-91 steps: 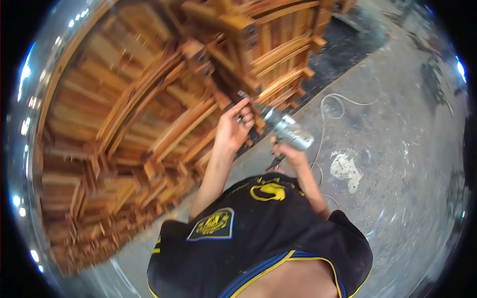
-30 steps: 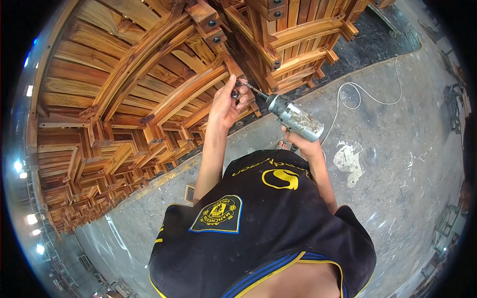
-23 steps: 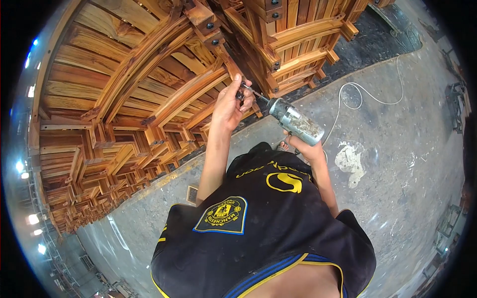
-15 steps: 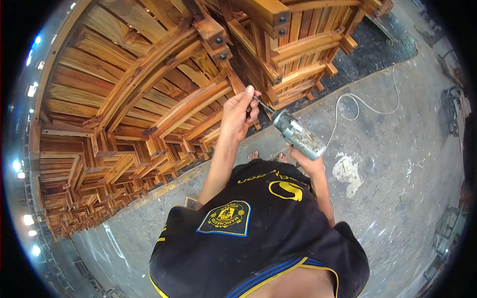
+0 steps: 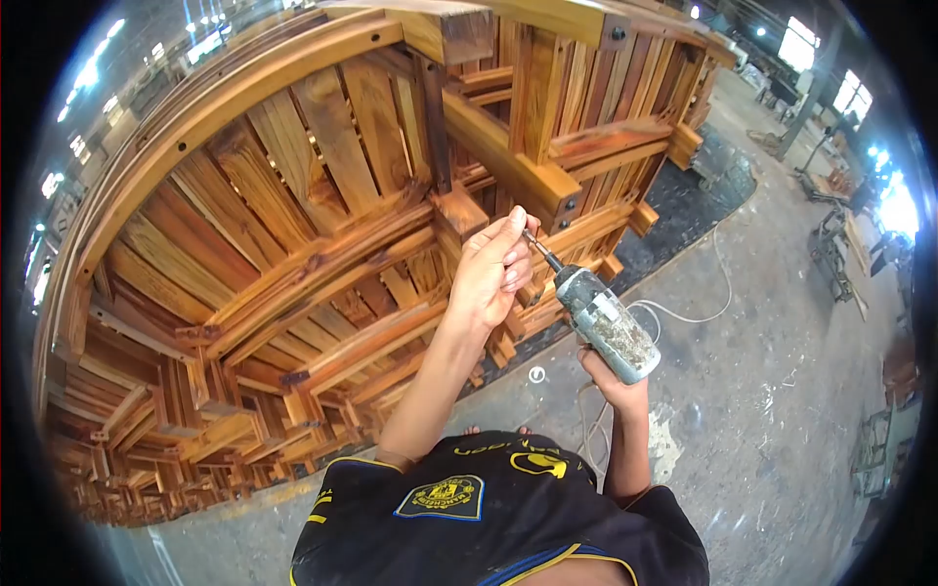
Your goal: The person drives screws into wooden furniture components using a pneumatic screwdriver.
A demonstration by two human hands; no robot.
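Note:
My right hand [image 5: 611,379] is wrapped round the handle of a worn grey-green power drill [image 5: 608,327]. The drill's body slants up and left, away from my shirt. From its nose a long thin driver bit [image 5: 543,250] reaches to my left hand [image 5: 496,266]. That hand is closed, with thumb and forefinger pinching the bit's tip; whether a screw sits there is too small to tell. Just beyond my fingers is a slatted wooden furniture piece [image 5: 528,181], with dark bolt heads in its beams. The bit is apart from the wood.
Curved slatted wooden frames [image 5: 322,186] stand stacked in a long row to the left. A white cord [image 5: 718,308] loops over the grey concrete floor [image 5: 752,420] to the right. Dark sheeting [image 5: 674,210] lies under the wood. Metal stands [image 5: 831,244] are farther right.
My view has tilted up, showing more of the hall. Both hands and the drill have risen closer to the wooden beams, the left hand still pinching at the bit's tip.

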